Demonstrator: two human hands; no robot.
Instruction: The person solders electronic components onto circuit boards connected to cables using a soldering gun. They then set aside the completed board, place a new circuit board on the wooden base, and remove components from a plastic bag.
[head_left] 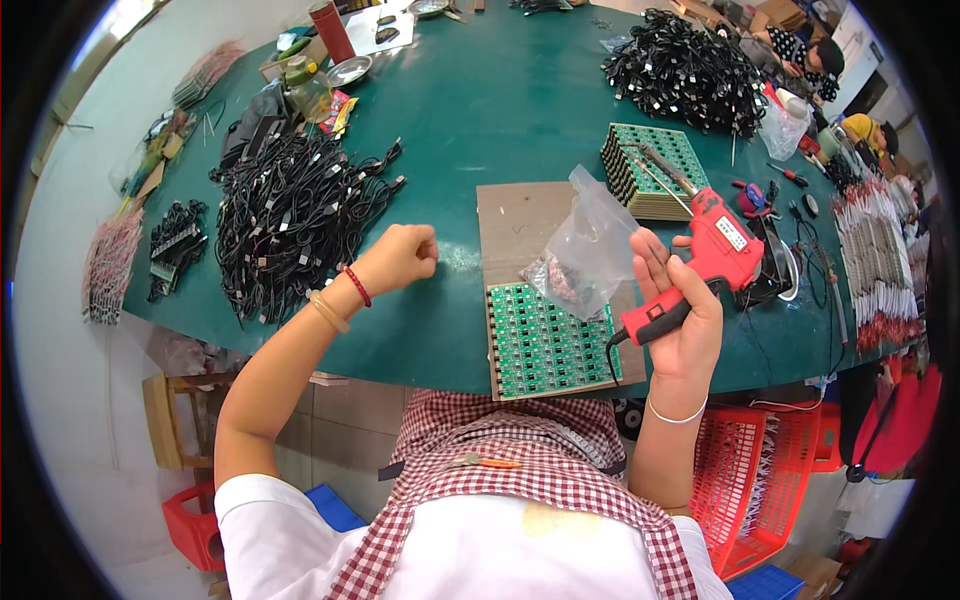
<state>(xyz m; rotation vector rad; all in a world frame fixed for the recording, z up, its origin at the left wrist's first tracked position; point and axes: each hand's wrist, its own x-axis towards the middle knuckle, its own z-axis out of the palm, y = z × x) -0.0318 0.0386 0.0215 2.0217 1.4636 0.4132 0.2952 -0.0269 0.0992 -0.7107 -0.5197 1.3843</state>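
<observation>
My right hand (692, 348) holds a red soldering gun (722, 242) by its black-and-red handle, palm up, with the metal tip pointing away to the upper left. A black cord hangs from the handle's lower end. My left hand (402, 256) is curled into a loose fist above the table; nothing shows in it. Between my hands lies a panel of small green circuit boards (545, 350) on brown board (508, 225). A clear plastic bag (592, 235) with small reddish parts overlaps the panel's far edge. Behind it stands a stack of green circuit panels (655, 165).
Black cables (290, 215) are heaped left of my left hand, and another cable pile (685, 70) lies at the far right. Bundles of white wires (880, 270) line the right edge of the green table (480, 90). A red basket (765, 480) stands below. Other people sit at the far right.
</observation>
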